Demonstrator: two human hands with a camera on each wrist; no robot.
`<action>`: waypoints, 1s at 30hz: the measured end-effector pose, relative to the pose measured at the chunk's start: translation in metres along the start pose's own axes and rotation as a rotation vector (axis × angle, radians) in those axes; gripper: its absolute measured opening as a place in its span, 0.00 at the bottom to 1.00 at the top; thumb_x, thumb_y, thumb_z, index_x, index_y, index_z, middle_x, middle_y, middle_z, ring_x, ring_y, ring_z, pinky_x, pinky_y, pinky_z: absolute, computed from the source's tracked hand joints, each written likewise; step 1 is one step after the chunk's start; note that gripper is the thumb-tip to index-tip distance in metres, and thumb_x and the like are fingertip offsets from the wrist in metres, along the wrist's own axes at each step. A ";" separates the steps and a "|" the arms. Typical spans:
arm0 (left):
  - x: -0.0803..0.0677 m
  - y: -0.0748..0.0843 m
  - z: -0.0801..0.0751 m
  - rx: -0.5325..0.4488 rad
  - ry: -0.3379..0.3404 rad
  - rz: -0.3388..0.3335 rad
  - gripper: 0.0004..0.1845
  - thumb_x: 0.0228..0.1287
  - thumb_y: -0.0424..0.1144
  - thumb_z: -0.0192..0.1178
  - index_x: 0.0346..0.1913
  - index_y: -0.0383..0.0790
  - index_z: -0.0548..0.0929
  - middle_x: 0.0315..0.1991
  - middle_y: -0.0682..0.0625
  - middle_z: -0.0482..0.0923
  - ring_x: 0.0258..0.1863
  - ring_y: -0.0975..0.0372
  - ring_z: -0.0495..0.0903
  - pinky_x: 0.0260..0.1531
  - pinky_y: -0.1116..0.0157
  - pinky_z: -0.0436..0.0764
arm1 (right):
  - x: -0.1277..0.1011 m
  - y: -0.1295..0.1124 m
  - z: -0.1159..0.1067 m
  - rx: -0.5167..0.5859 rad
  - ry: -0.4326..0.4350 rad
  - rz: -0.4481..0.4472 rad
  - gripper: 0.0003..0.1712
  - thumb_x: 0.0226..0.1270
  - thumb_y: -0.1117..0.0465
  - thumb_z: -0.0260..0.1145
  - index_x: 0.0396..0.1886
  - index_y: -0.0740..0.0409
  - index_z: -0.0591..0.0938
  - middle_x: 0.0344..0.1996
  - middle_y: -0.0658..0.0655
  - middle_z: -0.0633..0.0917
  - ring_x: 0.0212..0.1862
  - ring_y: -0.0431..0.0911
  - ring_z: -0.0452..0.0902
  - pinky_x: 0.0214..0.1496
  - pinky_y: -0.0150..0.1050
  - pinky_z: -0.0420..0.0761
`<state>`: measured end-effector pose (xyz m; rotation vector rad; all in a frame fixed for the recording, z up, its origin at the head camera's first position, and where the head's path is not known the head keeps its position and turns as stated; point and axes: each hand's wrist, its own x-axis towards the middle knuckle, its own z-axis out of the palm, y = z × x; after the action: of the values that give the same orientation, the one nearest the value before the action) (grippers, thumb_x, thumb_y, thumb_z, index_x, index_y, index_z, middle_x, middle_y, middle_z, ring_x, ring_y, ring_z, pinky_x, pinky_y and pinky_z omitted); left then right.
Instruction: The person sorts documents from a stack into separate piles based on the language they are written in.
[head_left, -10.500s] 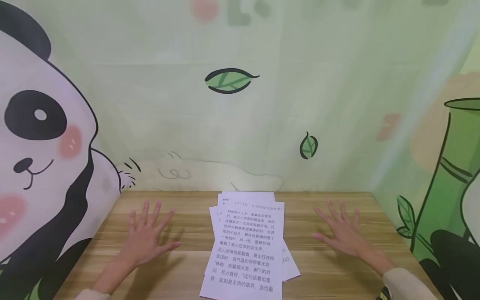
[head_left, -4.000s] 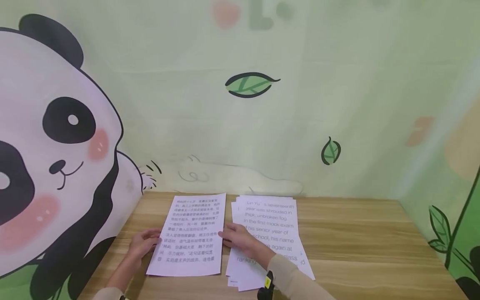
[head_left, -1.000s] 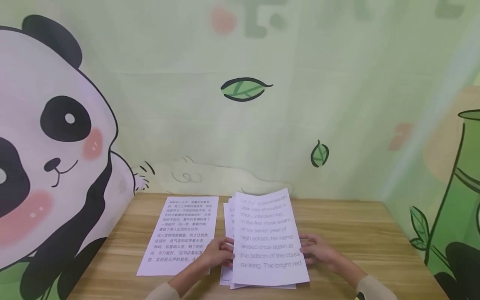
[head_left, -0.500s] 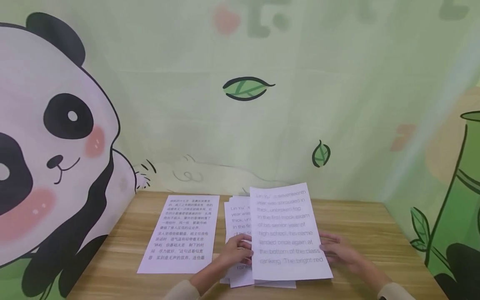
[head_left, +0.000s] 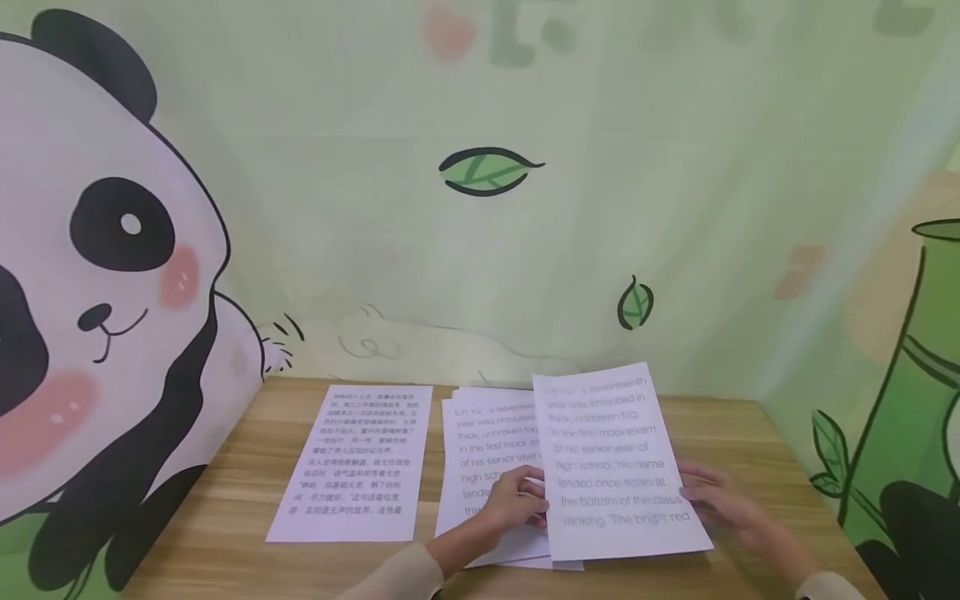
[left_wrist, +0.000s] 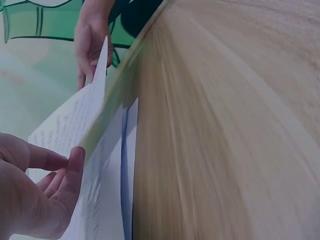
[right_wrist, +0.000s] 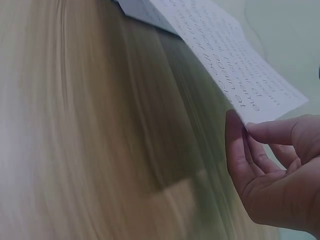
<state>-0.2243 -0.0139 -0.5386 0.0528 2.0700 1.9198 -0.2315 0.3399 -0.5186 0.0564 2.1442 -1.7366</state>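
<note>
A person is holding a white printed sheet with large grey English text (head_left: pixel 617 460) lifted off a light wooden table (head_left: pixel 757 450), one hand at each side edge. The left hand (head_left: pixel 517 502) is pinching the sheet's left edge between thumb and curled fingers; in the left wrist view the thumb (left_wrist: pixel 74 170) is lying against the paper's near face while the other fingers are curling behind it. The right hand (head_left: pixel 718 498) is gripping the right edge, and the right wrist view is showing its thumb (right_wrist: pixel 235 150) and forefinger meeting on the corner of the sheet (right_wrist: pixel 235 60), which is hanging above the blurred wood grain. The sheet is tilting, its far edge raised higher than its near edge, and it is sitting to the right of and partly overlapping a loose stack of white sheets with the same English print (head_left: pixel 483 454) that is lying flat on the table beneath the left hand. Further left, apart from the stack, a single white sheet with small dense Chinese print (head_left: pixel 358 460) is lying flat on the wood. Behind the table a pale green printed backdrop is rising, showing a cartoon panda (head_left: pixel 97 275) at the left, two green leaves (head_left: pixel 486 169), and green bamboo (head_left: pixel 911 367) at the right.
</note>
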 end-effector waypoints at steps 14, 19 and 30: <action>0.017 0.002 0.047 0.089 -0.062 -0.009 0.20 0.59 0.22 0.63 0.56 0.33 0.80 0.37 0.47 0.81 0.26 0.62 0.86 0.29 0.66 0.88 | -0.021 0.012 -0.041 0.007 0.080 0.101 0.40 0.74 0.63 0.62 0.77 0.73 0.55 0.47 0.47 0.88 0.47 0.41 0.84 0.49 0.40 0.85; 0.020 0.003 0.060 0.075 -0.077 0.013 0.19 0.59 0.21 0.62 0.54 0.32 0.81 0.36 0.47 0.81 0.26 0.62 0.85 0.28 0.66 0.88 | -0.024 0.017 -0.053 0.043 0.082 0.102 0.39 0.74 0.63 0.62 0.77 0.73 0.56 0.46 0.46 0.88 0.46 0.39 0.84 0.49 0.39 0.86; 0.035 0.015 0.087 0.070 -0.069 0.023 0.22 0.58 0.23 0.64 0.57 0.32 0.81 0.36 0.47 0.85 0.27 0.62 0.86 0.29 0.65 0.89 | -0.029 0.025 -0.074 0.035 0.141 0.141 0.40 0.75 0.63 0.61 0.77 0.72 0.55 0.43 0.44 0.88 0.44 0.37 0.84 0.48 0.37 0.84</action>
<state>-0.2383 0.0798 -0.5354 0.1569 2.0990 1.8313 -0.2174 0.4224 -0.5203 0.3404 2.1500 -1.7349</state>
